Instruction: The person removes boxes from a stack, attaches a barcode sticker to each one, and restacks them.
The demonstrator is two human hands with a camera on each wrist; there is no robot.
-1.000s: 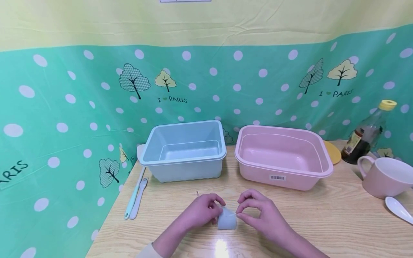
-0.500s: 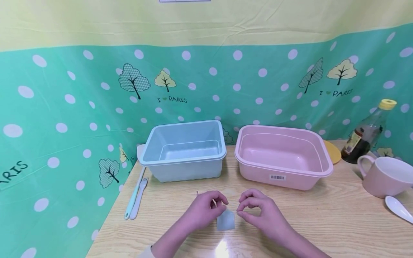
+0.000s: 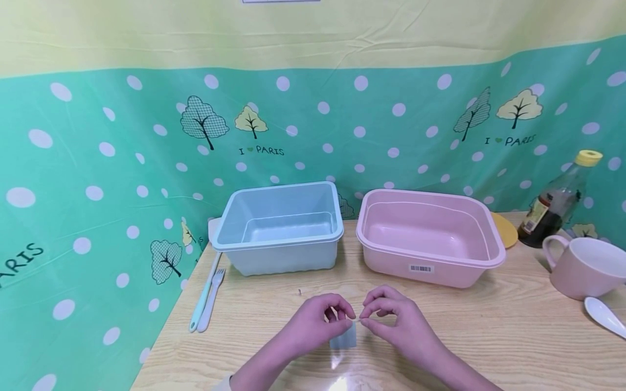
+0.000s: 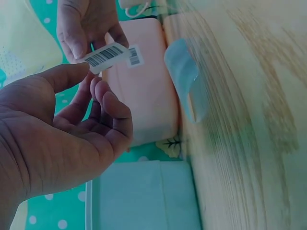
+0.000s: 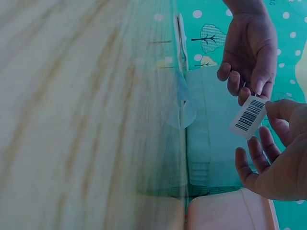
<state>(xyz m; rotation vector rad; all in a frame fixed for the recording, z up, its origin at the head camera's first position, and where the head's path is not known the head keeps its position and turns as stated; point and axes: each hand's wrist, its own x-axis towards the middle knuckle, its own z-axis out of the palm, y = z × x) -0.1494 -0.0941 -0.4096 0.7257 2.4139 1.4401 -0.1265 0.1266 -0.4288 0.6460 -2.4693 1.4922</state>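
Both hands meet low over the wooden table. My left hand and my right hand pinch a small white barcode sticker between their fingertips, one at each end. The right wrist view shows the same sticker, held above the table. A small translucent bluish sheet lies just under the fingers, curled at one edge; neither hand touches it.
A pale blue tub and a pink tub with its own barcode label stand behind the hands. A fork and another utensil lie at the left. A pink mug, white spoon and sauce bottle stand at the right.
The hands held the translucent sheet between them; now it lies lower, apart from the fingers, and the sticker is pinched above it. My left hand has shifted right, closer to the right hand.
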